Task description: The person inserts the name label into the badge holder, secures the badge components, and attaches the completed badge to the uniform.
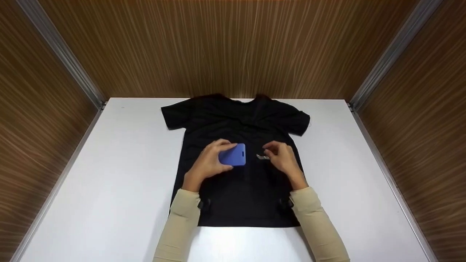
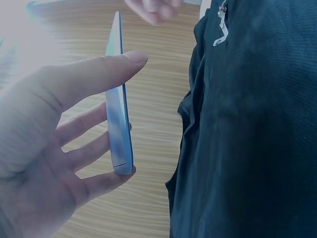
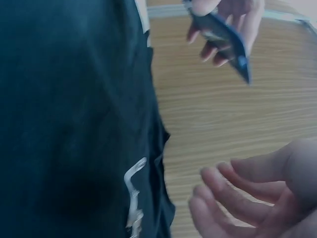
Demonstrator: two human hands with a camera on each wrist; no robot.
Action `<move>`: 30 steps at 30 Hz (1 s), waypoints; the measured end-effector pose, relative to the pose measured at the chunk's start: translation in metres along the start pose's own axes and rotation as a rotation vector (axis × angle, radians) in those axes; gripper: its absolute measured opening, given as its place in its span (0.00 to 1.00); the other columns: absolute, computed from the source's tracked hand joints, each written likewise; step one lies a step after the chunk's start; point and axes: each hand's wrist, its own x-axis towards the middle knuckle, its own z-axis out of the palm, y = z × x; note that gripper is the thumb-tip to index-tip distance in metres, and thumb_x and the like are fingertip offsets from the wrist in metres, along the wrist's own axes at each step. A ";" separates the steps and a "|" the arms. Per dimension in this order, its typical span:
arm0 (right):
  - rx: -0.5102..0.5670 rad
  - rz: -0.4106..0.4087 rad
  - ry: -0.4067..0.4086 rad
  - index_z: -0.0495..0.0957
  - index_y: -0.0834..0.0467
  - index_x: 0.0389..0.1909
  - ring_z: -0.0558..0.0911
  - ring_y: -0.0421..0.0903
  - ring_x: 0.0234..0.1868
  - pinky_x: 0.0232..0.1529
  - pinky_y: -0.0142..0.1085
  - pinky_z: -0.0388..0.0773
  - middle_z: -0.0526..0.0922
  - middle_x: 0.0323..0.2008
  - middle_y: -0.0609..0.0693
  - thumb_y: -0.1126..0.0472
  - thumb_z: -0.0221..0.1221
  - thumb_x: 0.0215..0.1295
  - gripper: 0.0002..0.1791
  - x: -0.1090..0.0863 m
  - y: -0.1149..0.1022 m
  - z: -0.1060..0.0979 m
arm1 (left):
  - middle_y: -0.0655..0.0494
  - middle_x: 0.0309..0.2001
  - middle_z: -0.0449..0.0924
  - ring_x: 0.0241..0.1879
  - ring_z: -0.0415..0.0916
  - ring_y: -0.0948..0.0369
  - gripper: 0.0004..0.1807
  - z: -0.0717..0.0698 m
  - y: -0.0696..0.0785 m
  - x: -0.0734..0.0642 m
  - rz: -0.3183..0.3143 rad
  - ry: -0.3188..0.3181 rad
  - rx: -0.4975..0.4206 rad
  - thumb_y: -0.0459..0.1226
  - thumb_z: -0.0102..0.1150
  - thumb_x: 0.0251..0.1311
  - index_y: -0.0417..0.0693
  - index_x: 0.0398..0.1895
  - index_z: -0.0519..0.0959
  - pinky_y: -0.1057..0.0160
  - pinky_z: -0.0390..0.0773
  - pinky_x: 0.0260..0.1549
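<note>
My left hand (image 1: 210,160) holds a flat blue card holder (image 1: 233,155) by its long edges, thumb on one side and fingers on the other. A small dark slot shows near the holder's right end. In the left wrist view the blue card holder (image 2: 117,114) appears nearly edge-on. To its right, my right hand (image 1: 282,156) hovers with loosely bent fingers and nothing between them. Just under those fingertips a small badge clip (image 1: 261,157), silvery with a pale strap, lies on a black T-shirt (image 1: 240,203). The right wrist view shows the badge clip (image 3: 132,196) apart from the fingers.
The T-shirt is spread flat on a white table (image 1: 364,203), neckline toward the back. Wood-patterned panels (image 1: 233,47) enclose the table at the back and both sides, with metal strips (image 1: 386,62) along the corners.
</note>
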 end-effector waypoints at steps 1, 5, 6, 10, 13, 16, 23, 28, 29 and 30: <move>-0.036 0.015 -0.008 0.87 0.65 0.42 0.88 0.56 0.40 0.43 0.45 0.84 0.91 0.39 0.61 0.70 0.64 0.66 0.07 0.000 0.003 0.001 | 0.48 0.63 0.78 0.63 0.75 0.47 0.38 0.000 0.000 0.000 -0.001 0.001 0.000 0.34 0.81 0.48 0.54 0.67 0.80 0.43 0.77 0.62; -0.153 0.072 -0.033 0.87 0.64 0.42 0.87 0.61 0.45 0.50 0.56 0.82 0.90 0.42 0.62 0.69 0.64 0.65 0.07 0.001 0.013 0.007 | 0.48 0.63 0.78 0.63 0.75 0.47 0.38 0.000 0.001 0.000 -0.002 0.002 0.004 0.34 0.81 0.48 0.54 0.67 0.80 0.42 0.77 0.62; -0.172 0.082 -0.040 0.87 0.64 0.42 0.87 0.62 0.46 0.51 0.56 0.82 0.90 0.43 0.62 0.69 0.64 0.65 0.07 0.001 0.015 0.009 | 0.48 0.63 0.78 0.63 0.75 0.47 0.38 0.000 0.001 0.000 -0.001 0.000 0.004 0.34 0.81 0.47 0.54 0.67 0.80 0.42 0.77 0.62; -0.222 0.092 -0.053 0.88 0.65 0.40 0.86 0.64 0.48 0.52 0.57 0.81 0.90 0.43 0.62 0.69 0.66 0.64 0.06 -0.001 0.021 0.013 | 0.49 0.62 0.79 0.62 0.75 0.48 0.38 0.001 0.002 0.000 -0.002 -0.005 -0.006 0.33 0.82 0.47 0.54 0.66 0.80 0.43 0.77 0.62; -0.242 0.094 -0.056 0.87 0.65 0.39 0.86 0.64 0.47 0.51 0.58 0.81 0.90 0.41 0.62 0.69 0.66 0.62 0.06 -0.002 0.022 0.015 | 0.49 0.62 0.79 0.62 0.75 0.49 0.38 0.001 0.002 0.000 -0.002 -0.006 -0.014 0.33 0.82 0.47 0.55 0.66 0.81 0.43 0.78 0.61; -0.269 0.110 -0.069 0.88 0.63 0.38 0.86 0.65 0.46 0.49 0.60 0.82 0.90 0.41 0.61 0.68 0.66 0.62 0.06 -0.002 0.023 0.015 | 0.50 0.61 0.79 0.61 0.76 0.49 0.39 0.001 0.002 0.000 0.000 0.000 -0.016 0.34 0.83 0.46 0.55 0.66 0.81 0.44 0.78 0.61; -0.322 0.173 -0.123 0.88 0.60 0.36 0.85 0.62 0.44 0.49 0.68 0.79 0.89 0.36 0.58 0.65 0.70 0.59 0.05 -0.003 0.022 0.014 | 0.50 0.60 0.80 0.60 0.77 0.49 0.39 0.004 0.001 0.000 0.016 0.006 -0.014 0.36 0.84 0.44 0.55 0.65 0.82 0.44 0.79 0.59; -0.347 0.195 -0.162 0.87 0.59 0.35 0.85 0.62 0.44 0.53 0.73 0.75 0.89 0.35 0.57 0.66 0.70 0.57 0.05 -0.002 0.021 0.013 | 0.51 0.60 0.81 0.59 0.78 0.51 0.39 0.004 0.002 0.001 0.019 0.008 -0.008 0.40 0.84 0.45 0.57 0.65 0.81 0.46 0.79 0.59; -0.350 0.195 -0.167 0.87 0.58 0.35 0.85 0.61 0.44 0.53 0.72 0.75 0.89 0.35 0.57 0.66 0.70 0.57 0.05 -0.002 0.021 0.013 | 0.51 0.60 0.81 0.59 0.78 0.51 0.39 0.004 0.003 0.001 0.019 0.008 -0.004 0.40 0.84 0.45 0.57 0.66 0.81 0.46 0.79 0.59; -0.351 0.195 -0.173 0.87 0.58 0.35 0.85 0.61 0.44 0.53 0.71 0.75 0.89 0.35 0.57 0.66 0.70 0.57 0.05 -0.002 0.021 0.012 | 0.51 0.60 0.81 0.59 0.79 0.51 0.39 0.004 0.003 0.001 0.017 0.009 -0.001 0.41 0.84 0.45 0.57 0.66 0.81 0.46 0.79 0.59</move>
